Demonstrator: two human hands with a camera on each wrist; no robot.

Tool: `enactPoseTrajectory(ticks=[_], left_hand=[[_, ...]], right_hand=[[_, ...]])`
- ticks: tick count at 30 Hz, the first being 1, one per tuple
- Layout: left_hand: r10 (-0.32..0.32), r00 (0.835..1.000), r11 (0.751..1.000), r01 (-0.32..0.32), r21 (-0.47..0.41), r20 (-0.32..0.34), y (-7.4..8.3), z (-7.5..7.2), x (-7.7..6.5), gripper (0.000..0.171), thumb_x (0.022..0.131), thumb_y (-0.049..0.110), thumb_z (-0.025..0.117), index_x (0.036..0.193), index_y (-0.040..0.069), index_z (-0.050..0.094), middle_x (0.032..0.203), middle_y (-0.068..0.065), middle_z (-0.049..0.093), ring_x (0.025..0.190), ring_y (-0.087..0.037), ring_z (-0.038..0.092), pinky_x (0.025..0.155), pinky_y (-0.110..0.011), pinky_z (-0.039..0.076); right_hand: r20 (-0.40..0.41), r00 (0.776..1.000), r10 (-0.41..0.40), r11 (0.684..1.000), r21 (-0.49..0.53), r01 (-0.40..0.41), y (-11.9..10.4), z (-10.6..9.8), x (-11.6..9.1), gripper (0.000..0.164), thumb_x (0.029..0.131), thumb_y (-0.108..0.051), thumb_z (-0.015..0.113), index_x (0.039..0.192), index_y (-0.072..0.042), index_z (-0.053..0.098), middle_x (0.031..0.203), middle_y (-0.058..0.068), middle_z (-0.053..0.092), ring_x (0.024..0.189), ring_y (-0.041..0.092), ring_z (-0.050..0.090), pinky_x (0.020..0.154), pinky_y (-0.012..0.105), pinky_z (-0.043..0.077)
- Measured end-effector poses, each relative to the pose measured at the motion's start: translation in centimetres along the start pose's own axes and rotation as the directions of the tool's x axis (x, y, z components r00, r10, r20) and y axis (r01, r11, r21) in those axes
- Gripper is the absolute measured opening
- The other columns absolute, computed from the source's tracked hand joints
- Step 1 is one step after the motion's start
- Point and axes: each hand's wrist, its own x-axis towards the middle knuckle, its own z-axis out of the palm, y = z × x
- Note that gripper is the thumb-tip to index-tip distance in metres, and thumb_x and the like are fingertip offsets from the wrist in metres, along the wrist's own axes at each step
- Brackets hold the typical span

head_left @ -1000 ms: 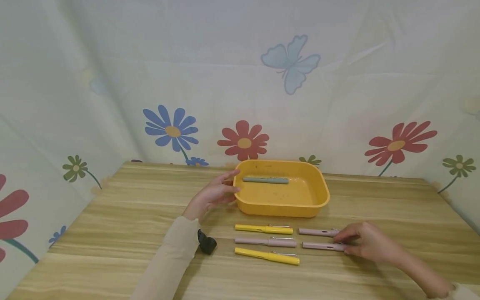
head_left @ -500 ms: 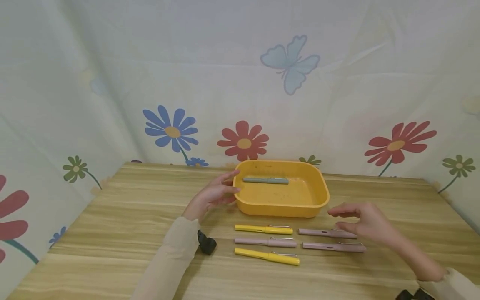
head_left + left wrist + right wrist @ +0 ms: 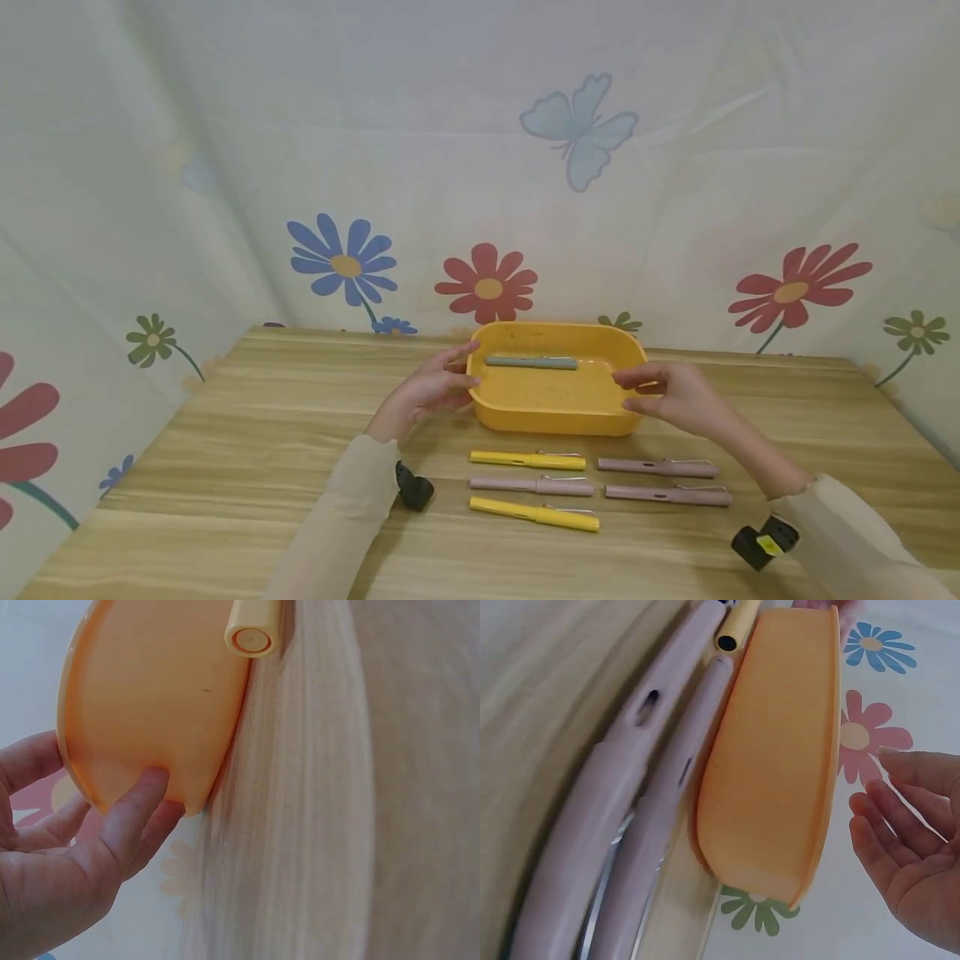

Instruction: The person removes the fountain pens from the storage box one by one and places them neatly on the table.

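Flowered sheeting backs a wooden table (image 3: 225, 433). At centre frame sits a yellow tray (image 3: 558, 417) holding a grey pen (image 3: 531, 362). Left hand (image 3: 427, 390) touches its left wall with relaxed, slightly spread fingers; right hand (image 3: 671, 396) — fingers loosely extended — sits at its right rim, contact unclear. Five pens (image 3: 534, 483) lie below.

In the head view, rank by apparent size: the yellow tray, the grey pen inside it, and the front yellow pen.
1. Yellow tray, clearly largest.
2. Front yellow pen.
3. Grey pen, which looks shorter, but it lies farther from the camera, so that ranking is unsure.
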Motion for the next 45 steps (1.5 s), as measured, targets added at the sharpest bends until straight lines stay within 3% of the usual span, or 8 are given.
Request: enactPoseTrajectory(ticks=[6, 16, 28, 31, 36, 39, 41, 45], left_hand=[[-0.003, 1.000, 1.000, 0.003, 0.000, -0.013, 0.0, 0.0, 0.1, 0.063, 0.087, -0.002, 0.054, 0.143, 0.016, 0.030, 0.143, -0.021, 0.030, 0.122, -0.036, 0.041, 0.097, -0.046, 0.039], [-0.003, 1.000, 1.000, 0.003, 0.008, -0.012, -0.1, 0.0, 0.1, 0.064, 0.086, -0.001, 0.055, 0.143, 0.017, 0.031, 0.144, -0.020, 0.029, 0.122, -0.034, 0.041, 0.096, -0.045, 0.040], [0.003, 1.000, 1.000, -0.003, -0.007, -0.014, -0.1, -0.1, 0.1, 0.063, 0.087, -0.002, 0.053, 0.143, 0.016, 0.031, 0.144, -0.021, 0.028, 0.123, -0.035, 0.040, 0.097, -0.047, 0.038], [0.003, 1.000, 1.000, -0.003, -0.005, -0.010, -0.1, 0.0, 0.1, 0.062, 0.087, -0.002, 0.053, 0.143, 0.017, 0.031, 0.144, -0.021, 0.028, 0.123, -0.035, 0.041, 0.097, -0.047, 0.038], [0.001, 1.000, 1.000, -0.002, -0.017, -0.008, 0.0, 0.0, 0.0, 0.063, 0.087, -0.002, 0.053, 0.143, 0.017, 0.031, 0.143, -0.021, 0.029, 0.123, -0.035, 0.041, 0.098, -0.047, 0.038], [-0.001, 1.000, 1.000, 0.001, -0.022, -0.008, 0.0, 0.0, -0.1, 0.063, 0.087, -0.002, 0.053, 0.143, 0.017, 0.031, 0.143, -0.021, 0.029, 0.122, -0.035, 0.041, 0.098, -0.047, 0.038], [-0.004, 1.000, 1.000, 0.003, -0.019, -0.009, 0.0, 0.1, -0.1, 0.063, 0.087, -0.002, 0.054, 0.143, 0.017, 0.031, 0.143, -0.021, 0.029, 0.122, -0.035, 0.041, 0.098, -0.047, 0.038], [-0.001, 1.000, 1.000, 0.001, -0.022, -0.007, 0.0, 0.1, -0.2, 0.063, 0.087, -0.002, 0.053, 0.143, 0.017, 0.030, 0.143, -0.021, 0.030, 0.122, -0.034, 0.042, 0.098, -0.046, 0.038]], right_hand=[[0.003, 1.000, 0.021, 1.000, 0.013, -0.021, -0.1, 0.4, 2.1, 0.033, 0.078, 0.001, 0.067, 0.110, 0.009, 0.061, 0.107, 0.023, 0.063, 0.096, 0.037, 0.060, 0.075, 0.033, 0.053], [0.093, 0.995, 0.033, 0.999, 0.008, -0.034, 0.2, 2.6, 5.6, 0.040, 0.079, 0.001, 0.066, 0.115, 0.014, 0.055, 0.117, 0.027, 0.056, 0.107, 0.041, 0.053, 0.087, 0.047, 0.045], [0.106, 0.994, 0.032, 0.999, -0.030, -0.029, 1.1, 5.3, 8.3, 0.041, 0.081, 0.000, 0.062, 0.118, 0.015, 0.052, 0.119, 0.028, 0.054, 0.110, 0.041, 0.050, 0.089, 0.048, 0.045], [0.102, 0.994, 0.047, 0.998, -0.051, -0.042, 1.3, 5.6, 8.6, 0.043, 0.081, 0.000, 0.062, 0.120, 0.014, 0.051, 0.120, 0.028, 0.053, 0.070, 0.034, 0.057, 0.067, 0.039, 0.049], [0.132, 0.990, 0.051, 0.996, -0.079, -0.040, 1.5, 6.0, 9.3, 0.043, 0.081, 0.002, 0.061, 0.121, 0.014, 0.050, 0.120, 0.029, 0.053, 0.048, 0.017, 0.038, 0.052, 0.027, 0.040], [0.183, 0.982, 0.050, 0.996, -0.077, -0.037, 1.9, 6.4, 9.7, 0.044, 0.081, 0.003, 0.058, 0.122, 0.016, 0.047, 0.122, 0.030, 0.051, 0.051, 0.016, 0.040, 0.053, 0.026, 0.038], [0.216, 0.976, 0.028, 0.994, -0.108, -0.004, 2.2, 6.7, 9.9, 0.045, 0.081, 0.004, 0.057, 0.122, 0.017, 0.046, 0.122, 0.031, 0.050, 0.063, 0.023, 0.054, 0.057, 0.031, 0.046], [0.237, 0.971, -0.019, 0.976, -0.205, 0.069, 2.4, 7.0, 10.3, 0.045, 0.078, 0.005, 0.055, 0.120, 0.018, 0.047, 0.119, 0.031, 0.052, 0.100, 0.031, 0.054, 0.082, 0.037, 0.046]])
